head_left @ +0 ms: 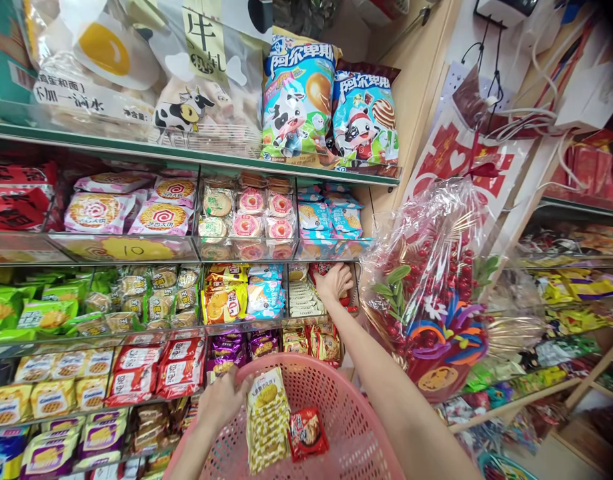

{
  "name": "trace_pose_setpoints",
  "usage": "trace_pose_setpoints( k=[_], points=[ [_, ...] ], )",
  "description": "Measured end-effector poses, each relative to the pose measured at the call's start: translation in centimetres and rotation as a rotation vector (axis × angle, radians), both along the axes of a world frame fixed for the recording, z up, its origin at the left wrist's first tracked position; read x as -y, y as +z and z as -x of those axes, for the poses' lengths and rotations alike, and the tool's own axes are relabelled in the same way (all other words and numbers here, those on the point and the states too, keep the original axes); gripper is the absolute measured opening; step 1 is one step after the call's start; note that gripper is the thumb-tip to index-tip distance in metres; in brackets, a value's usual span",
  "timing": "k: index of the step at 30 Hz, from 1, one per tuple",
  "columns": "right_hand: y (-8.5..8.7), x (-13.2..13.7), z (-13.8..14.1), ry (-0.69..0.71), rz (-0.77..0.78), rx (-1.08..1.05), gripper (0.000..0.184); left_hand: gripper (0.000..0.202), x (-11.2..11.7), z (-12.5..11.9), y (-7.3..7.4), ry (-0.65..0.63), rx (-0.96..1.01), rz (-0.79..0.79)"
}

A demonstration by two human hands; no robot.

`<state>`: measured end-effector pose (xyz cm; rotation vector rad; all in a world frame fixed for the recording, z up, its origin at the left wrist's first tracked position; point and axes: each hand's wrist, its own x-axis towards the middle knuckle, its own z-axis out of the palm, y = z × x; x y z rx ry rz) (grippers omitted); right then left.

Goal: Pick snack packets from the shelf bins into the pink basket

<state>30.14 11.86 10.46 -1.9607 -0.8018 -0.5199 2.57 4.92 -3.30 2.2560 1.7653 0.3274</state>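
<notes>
My left hand is closed on the rim of a pink perforated plastic basket. In the basket lie a long clear pack of yellow-and-white wrapped biscuits and a small red snack packet. My right hand reaches into the rightmost compartment of the middle shelf, its fingers curled over red snack packets; the hand hides most of them. Just left of it stand pale wrapped biscuit packs. Red-and-gold packets fill the compartment below.
Clear-fronted shelves hold wrapped biscuits, with a clear shelf lip above my right hand. Large snack bags stand on top. A plastic-wrapped red bouquet bulges close to my right forearm. White cables hang at upper right.
</notes>
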Motion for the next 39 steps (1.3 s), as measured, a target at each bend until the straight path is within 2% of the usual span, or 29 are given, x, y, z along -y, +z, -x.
trace_pose_setpoints(
  k=[5,9,12,15,17,20,24,29,34,39],
  points=[
    [0.0,0.5,1.1,0.049,-0.021,0.021,0.054,0.051,0.3,-0.1,0.5,-0.011,0.015,-0.011],
    [-0.3,1.5,2.6,0.125,-0.026,0.055,0.056,0.052,0.1,-0.1,0.3,-0.008,0.029,-0.012],
    [-0.7,3.6,3.9,0.195,-0.035,0.099,0.062,0.055,-0.3,0.0,0.0,-0.009,0.027,-0.01],
    [-1.7,7.5,5.3,0.306,-0.067,0.151,0.067,0.058,-0.6,-0.1,0.0,-0.004,0.024,-0.007],
    [-3.0,10.6,6.3,0.387,-0.059,0.146,0.068,0.059,-0.7,-0.3,0.2,0.005,0.018,0.002],
    [-5.8,15.1,7.7,0.474,0.033,0.066,0.07,0.058,-0.8,-0.6,0.5,-0.002,0.005,0.004],
    [-9.8,18.9,8.3,0.534,0.211,-0.131,0.068,0.055,-0.8,-1.1,0.7,-0.037,-0.014,-0.008],
    [-14.0,20.4,7.1,0.565,0.39,-0.363,0.069,0.056,-0.4,-1.6,1.1,-0.036,-0.05,-0.003],
    [-17.4,20.6,6.3,0.512,0.627,-0.492,0.072,0.053,0.0,-2.0,1.2,-0.054,-0.066,-0.014],
    [-19.4,20.6,6.7,0.395,0.657,-0.51,0.071,0.054,0.2,-2.2,0.8,-0.048,-0.058,-0.004]
  ],
)
